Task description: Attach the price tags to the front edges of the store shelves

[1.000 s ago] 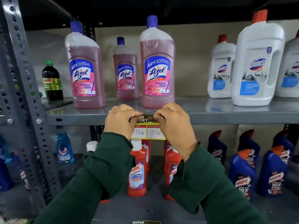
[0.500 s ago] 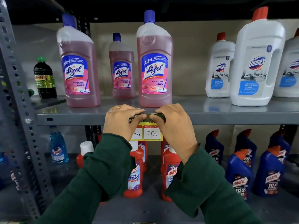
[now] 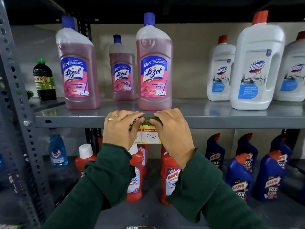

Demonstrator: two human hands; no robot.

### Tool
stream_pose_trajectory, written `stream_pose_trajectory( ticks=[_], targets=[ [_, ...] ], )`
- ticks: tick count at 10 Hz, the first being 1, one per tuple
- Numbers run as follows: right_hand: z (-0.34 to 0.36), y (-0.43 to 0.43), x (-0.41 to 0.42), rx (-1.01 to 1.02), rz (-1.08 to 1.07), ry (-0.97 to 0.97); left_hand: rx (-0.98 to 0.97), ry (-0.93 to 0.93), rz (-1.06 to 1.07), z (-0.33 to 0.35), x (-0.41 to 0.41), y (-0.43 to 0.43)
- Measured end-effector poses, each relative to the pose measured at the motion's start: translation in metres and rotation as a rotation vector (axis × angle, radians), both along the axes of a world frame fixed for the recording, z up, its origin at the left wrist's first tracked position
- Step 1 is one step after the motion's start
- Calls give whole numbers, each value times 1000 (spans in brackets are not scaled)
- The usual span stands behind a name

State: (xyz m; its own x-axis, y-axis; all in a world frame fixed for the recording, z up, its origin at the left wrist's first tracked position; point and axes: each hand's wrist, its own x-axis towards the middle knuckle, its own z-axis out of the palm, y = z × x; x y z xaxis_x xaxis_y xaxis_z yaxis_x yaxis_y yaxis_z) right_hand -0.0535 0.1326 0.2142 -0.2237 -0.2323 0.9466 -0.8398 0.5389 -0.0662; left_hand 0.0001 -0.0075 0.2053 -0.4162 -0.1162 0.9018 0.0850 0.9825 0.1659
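Grey steel shelf point(image 3: 69, 120); beige wall point(image 3: 189, 63)

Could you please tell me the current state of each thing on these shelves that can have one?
Price tag: pressed against the shelf's front edge, lower part hanging below.
Left hand: pressing the tag's top left.
Right hand: pressing the tag's top right.
Lizol bottles: upright, capped.
Domex bottles: upright, capped.
Harpic bottles: upright on lower shelf.
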Motion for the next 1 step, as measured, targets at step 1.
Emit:
stream_pose_trajectory(
  ticks=[1],
  targets=[
    [-24,8,4,142,-52,31,-72,29,115,-12,0,2]
  ],
)
